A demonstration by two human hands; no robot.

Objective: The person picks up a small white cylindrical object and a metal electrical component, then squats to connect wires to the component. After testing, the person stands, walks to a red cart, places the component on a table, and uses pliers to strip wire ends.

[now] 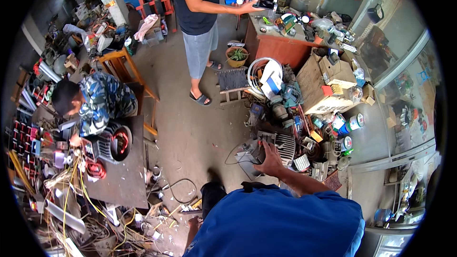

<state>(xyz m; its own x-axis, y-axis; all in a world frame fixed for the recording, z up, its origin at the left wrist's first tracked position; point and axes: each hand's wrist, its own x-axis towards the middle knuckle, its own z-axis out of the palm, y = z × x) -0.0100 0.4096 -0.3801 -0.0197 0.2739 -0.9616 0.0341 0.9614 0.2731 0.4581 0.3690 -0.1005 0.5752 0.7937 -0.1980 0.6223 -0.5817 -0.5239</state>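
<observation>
My right hand (270,161) reaches out ahead on the right with its fingers apart, beside a grey finned motor housing (285,148). Whether the fingertips touch a metal part there is hard to make out. Just left of that hand is a grey metal box (246,158) with a thin dark cable. My left hand (194,222) hangs low by my dark trouser leg, partly hidden by my blue shirt, and its fingers are too small to read. Close to it on the floor lie yellowish sticks (190,206) and scraps.
Motor parts, cans and a large cardboard box (316,83) crowd the right side. A person in camouflage (107,95) works at a dark table (121,185) with a motor stator (114,143). Another person (200,24) stands ahead near a reddish desk (276,47). A black cable (183,181) loops across the floor.
</observation>
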